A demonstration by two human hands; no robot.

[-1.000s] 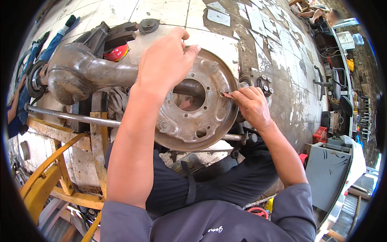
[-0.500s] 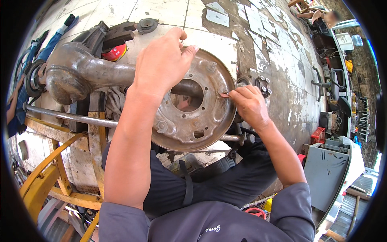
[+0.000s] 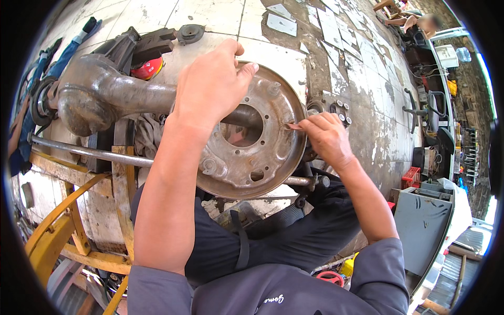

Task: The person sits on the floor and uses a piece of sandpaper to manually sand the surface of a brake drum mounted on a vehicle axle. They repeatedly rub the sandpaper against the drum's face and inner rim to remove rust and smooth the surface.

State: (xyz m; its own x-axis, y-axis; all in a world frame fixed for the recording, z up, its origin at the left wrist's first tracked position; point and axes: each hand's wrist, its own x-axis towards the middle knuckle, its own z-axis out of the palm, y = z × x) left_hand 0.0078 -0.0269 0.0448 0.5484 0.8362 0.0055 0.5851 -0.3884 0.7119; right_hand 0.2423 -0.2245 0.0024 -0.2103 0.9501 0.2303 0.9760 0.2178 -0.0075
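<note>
Left of the round metal plate (image 3: 275,147), we find an axle housing (image 3: 142,98), a steel bar (image 3: 97,150) and a yellow frame (image 3: 97,257); a grey cabinet (image 3: 422,228) stands at the right. Our left forearm (image 3: 170,194) and left hand (image 3: 210,81) screen the plate's left edge; we cannot tell what that grip holds. Our right hand (image 3: 326,135) pinches a thin reddish strip (image 3: 295,126), partly covered by the fingers, at the plate's right side. The plate, before dark trousers (image 3: 299,231), is scuffed brown-grey, its central opening ringed by small holes.

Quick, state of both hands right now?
Left hand: partly curled by the round metal plate; whether it grips anything cannot be told.
Right hand: closed, holding a thin reddish-brown strip.
</note>
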